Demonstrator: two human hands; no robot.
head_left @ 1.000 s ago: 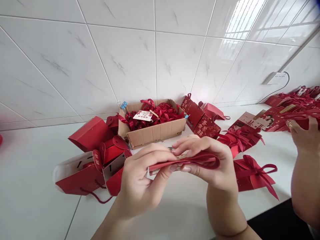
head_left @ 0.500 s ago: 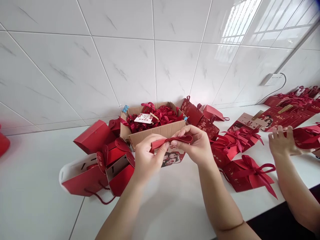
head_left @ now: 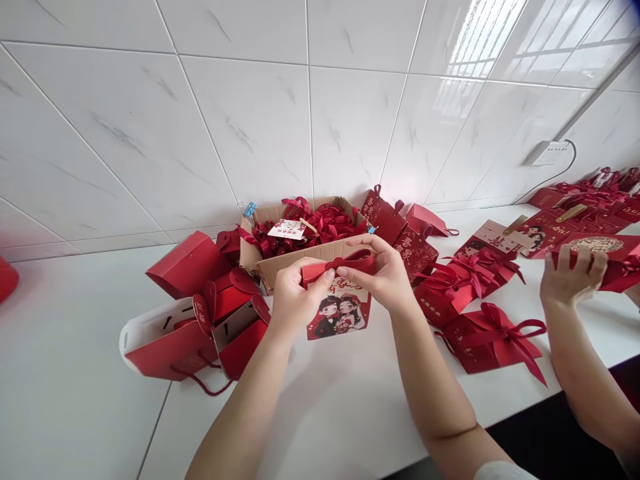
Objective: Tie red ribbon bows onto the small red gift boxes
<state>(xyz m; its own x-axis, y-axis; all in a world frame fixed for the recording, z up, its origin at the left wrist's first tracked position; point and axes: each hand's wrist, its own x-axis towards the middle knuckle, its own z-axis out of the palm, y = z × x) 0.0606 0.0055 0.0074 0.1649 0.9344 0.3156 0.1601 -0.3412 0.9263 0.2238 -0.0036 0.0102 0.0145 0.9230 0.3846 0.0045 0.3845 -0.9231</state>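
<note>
Between my two hands hangs a small red gift box (head_left: 345, 317) printed with a cartoon bride and groom and gold characters. My left hand (head_left: 301, 297) pinches the left end of its folded top, thumb at the front. With thumb and fingers my right hand (head_left: 379, 272) grips the top's right side, where a red loop (head_left: 363, 259) stands up. Both thumbs meet near the middle of the top edge. Just behind sits an open cardboard box (head_left: 295, 257) heaped with dark red ribbons (head_left: 333, 223) and a white printed card (head_left: 287, 229).
Red gift bags and boxes (head_left: 165, 343) cluster on the left. Ribboned red boxes (head_left: 493, 337) lie to the right, with more along the wall. At far right another person's hand (head_left: 573, 277) holds a red box (head_left: 620, 260). A socket strip (head_left: 547, 153) is on the tiled wall.
The gift box has tilted so its printed front faces me more fully, and my hands have risen slightly. The other person's box at right has turned to show a gold design.
</note>
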